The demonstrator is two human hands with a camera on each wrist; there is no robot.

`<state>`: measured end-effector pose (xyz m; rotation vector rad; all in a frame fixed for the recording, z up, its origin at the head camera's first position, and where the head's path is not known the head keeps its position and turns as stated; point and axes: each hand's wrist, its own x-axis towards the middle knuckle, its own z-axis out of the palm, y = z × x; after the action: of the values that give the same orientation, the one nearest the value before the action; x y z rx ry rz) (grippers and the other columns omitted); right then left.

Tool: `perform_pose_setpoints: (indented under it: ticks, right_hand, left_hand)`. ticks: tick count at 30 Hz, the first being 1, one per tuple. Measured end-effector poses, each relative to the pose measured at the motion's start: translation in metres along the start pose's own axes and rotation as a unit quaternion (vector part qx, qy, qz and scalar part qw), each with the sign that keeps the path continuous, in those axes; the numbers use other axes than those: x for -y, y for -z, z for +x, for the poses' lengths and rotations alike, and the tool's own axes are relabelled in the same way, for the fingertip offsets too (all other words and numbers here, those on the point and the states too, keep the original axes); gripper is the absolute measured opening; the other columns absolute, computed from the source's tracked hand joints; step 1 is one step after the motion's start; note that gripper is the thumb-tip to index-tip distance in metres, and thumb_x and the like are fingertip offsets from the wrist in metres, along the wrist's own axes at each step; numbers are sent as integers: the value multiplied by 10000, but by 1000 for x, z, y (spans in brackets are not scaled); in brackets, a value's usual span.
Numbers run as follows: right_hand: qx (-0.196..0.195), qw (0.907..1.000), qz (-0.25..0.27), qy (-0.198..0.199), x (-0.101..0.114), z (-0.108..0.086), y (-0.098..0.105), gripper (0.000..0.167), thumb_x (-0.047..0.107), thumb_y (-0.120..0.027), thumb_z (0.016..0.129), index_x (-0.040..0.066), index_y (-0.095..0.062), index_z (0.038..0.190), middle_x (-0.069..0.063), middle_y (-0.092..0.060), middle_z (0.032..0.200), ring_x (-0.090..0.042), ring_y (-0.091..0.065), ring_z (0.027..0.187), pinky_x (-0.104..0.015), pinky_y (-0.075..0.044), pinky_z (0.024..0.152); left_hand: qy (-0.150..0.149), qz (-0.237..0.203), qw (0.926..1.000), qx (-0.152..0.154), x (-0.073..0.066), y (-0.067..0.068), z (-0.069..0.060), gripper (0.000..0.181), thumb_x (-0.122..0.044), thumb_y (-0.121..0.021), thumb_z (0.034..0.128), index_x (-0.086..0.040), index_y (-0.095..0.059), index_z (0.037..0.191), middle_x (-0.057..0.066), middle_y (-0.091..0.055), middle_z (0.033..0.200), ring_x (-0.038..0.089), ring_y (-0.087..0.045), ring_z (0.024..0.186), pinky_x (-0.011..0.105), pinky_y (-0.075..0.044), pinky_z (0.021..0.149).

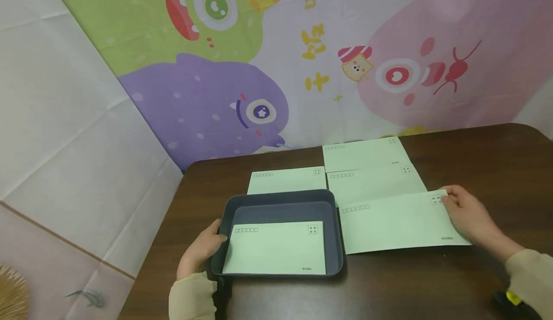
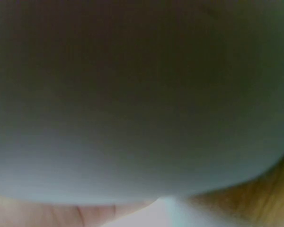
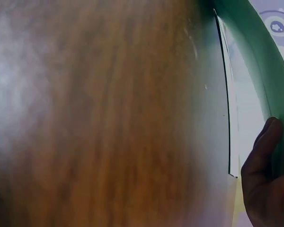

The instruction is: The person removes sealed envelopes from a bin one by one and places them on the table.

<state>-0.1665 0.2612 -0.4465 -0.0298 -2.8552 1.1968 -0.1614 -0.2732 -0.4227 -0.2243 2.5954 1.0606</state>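
My left hand [image 1: 202, 246] grips the left wall of a dark grey tray [image 1: 276, 197], its thumb over the rim. The tray's underside fills most of the left wrist view. A pale green envelope [image 1: 276, 250] lies inside the tray. With my right hand [image 1: 468, 214] I pinch the right edge of the nearest envelope [image 1: 397, 224] on the right. In the right wrist view that envelope [image 3: 267, 61] bows up above the table, with the edge of another envelope [image 3: 233, 113] below it.
Two more envelopes [image 1: 365, 154] [image 1: 376, 183] overlap behind the held one on the dark wooden table [image 1: 484, 161]. Another envelope [image 1: 287, 178] is partly hidden behind the tray. A cartoon-printed cloth [image 1: 302, 70] hangs at the back. A black-and-yellow object [image 1: 511, 303] sits near the right sleeve.
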Motion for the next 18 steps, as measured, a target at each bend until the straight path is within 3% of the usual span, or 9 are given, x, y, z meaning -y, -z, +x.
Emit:
perform_pose_setpoints:
  ticks: [3,9,14,18]
  right_hand:
    - [22,10000,-52,43,1,0,-2,438,238,-311,976,-122,-402,1209,-337,-516,1099,-271,-534,843,-256,-399,596]
    - [296,9995,-47,56,4,0,-2,482,306,-382,961,-110,-410,1205,-312,-549,1074,-215,-550,788,-254,-417,566]
    - [400,9990,-191,81,8,0,-3,488,322,-422,947,-94,-411,1200,-318,-529,1083,-330,-569,864,-290,-422,598]
    - [350,9986,-373,144,9,1,-4,463,307,-456,935,-84,-427,1183,-260,-544,1021,-263,-563,778,-287,-406,583]
  left_hand:
    - [-13,46,10000,-10,0,0,1,539,-93,-372,876,33,-257,1387,273,-326,1401,443,-323,1268,586,-301,980]
    - [-31,15,10000,3,-1,0,1,531,-95,-373,876,31,-267,1380,281,-336,1390,452,-345,1248,589,-328,954]
    - [-31,76,10000,-14,-1,0,0,531,-98,-377,875,34,-269,1379,281,-327,1396,455,-321,1263,596,-304,969]
    - [-20,50,10000,-11,-2,0,0,519,-97,-377,875,25,-288,1371,277,-340,1389,451,-338,1253,592,-318,960]
